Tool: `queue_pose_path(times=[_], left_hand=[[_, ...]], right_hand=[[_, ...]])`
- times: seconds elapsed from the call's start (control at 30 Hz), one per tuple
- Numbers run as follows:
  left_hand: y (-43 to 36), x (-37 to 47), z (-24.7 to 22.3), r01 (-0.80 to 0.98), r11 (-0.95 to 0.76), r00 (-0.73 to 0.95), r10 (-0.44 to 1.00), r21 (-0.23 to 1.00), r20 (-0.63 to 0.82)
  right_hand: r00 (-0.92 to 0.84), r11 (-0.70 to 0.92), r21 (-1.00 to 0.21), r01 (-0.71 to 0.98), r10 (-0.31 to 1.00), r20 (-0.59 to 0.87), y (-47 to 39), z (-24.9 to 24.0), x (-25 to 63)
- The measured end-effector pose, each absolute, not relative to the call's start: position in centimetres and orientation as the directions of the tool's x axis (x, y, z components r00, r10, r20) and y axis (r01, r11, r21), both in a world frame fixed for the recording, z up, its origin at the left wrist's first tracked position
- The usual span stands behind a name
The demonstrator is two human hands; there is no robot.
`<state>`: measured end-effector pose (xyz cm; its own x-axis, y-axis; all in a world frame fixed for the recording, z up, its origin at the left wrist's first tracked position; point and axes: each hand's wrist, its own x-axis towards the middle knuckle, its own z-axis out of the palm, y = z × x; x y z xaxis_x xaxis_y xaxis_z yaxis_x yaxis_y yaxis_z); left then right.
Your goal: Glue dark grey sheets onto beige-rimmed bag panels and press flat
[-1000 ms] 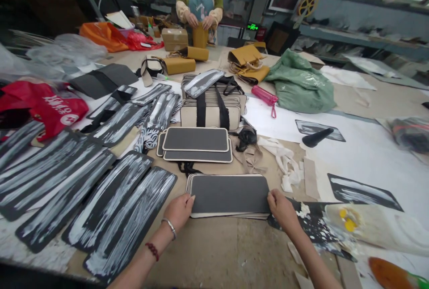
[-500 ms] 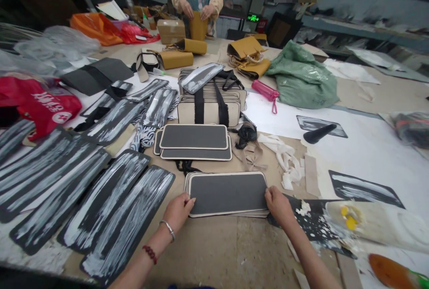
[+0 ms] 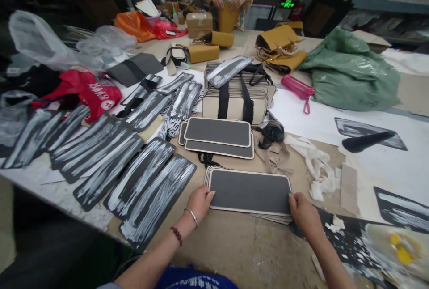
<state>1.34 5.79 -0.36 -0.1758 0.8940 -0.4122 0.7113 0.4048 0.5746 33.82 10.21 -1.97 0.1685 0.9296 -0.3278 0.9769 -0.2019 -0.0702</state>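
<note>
My left hand (image 3: 200, 201) grips the left edge of a dark grey panel with a pale border (image 3: 250, 192), thumb on top. At its right edge my right hand (image 3: 303, 210) holds it too, fingers curled under. This panel tops a short stack of like panels, whose edges show at the left and below. Just beyond lie a few more bordered grey panels (image 3: 217, 131), overlapping. Left of my hand are several dark pieces streaked with white glue (image 3: 157, 201). The undersides of my fingers are hidden.
Behind stands a large stack of beige panels (image 3: 234, 103) with black straps. A glue-spattered dark sheet (image 3: 355, 240) lies at right, with a black tapered tool (image 3: 368, 141) farther off. A green plastic bag (image 3: 351, 74) sits at the back right. Across the table a co-worker's hands (image 3: 228, 2) hold a mustard-coloured piece.
The view has swung left, so everything sits farther right in the picture. Both hands keep hold of the panel's two ends, and it stays on its stack.
</note>
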Motion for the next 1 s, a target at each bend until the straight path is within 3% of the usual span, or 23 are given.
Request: queue_pose_path(times=[0.37, 0.57, 0.8, 1.0], left_hand=[[5.7, 1.4, -0.2, 0.735, 0.388, -0.165, 0.898, 0.556, -0.408], [5.5, 1.3, -0.5, 0.766, 0.341, -0.131, 0.913, 0.545, -0.386], [6.1, 0.8, 0.0, 0.817, 0.288, -0.071, 0.909, 0.499, -0.410], [6.5, -0.2, 1.0, 0.826, 0.290, -0.072, 0.904, 0.483, -0.422]], right_hand=[[0.248, -0.281, -0.055, 0.958, 0.909, -0.336, 10.1, -0.6, 32.6], [0.302, -0.336, -0.125, 0.933, 0.924, -0.234, 9.5, -0.3, 32.3], [0.306, -0.323, -0.087, 0.943, 0.938, -0.161, 9.0, 0.9, 31.3], [0.379, -0.437, -0.267, 0.859, 0.893, -0.242, 7.7, 0.8, 32.1]])
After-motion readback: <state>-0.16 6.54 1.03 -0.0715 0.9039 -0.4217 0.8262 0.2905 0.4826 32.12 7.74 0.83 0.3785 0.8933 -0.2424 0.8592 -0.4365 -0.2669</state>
